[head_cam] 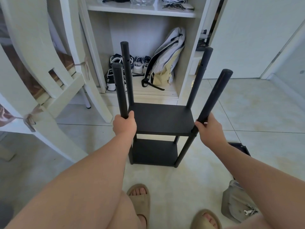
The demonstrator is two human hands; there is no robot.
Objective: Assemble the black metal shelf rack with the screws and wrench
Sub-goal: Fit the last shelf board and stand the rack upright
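On the tiled floor, the shelf rack stands before a cupboard; left hand and right hand each grip 1 of its 2 near posts.

- My left hand covers the rack's near-left post joint.
- Right of the rack, my right forearm hides most of a black panel.

Both bare forearms reach forward from the lower corners of the frame toward its middle. The left hand curls round the lower end of the left front pole, back of the hand facing up. The right hand grips the right front pole low down. Toes show at the bottom edge.
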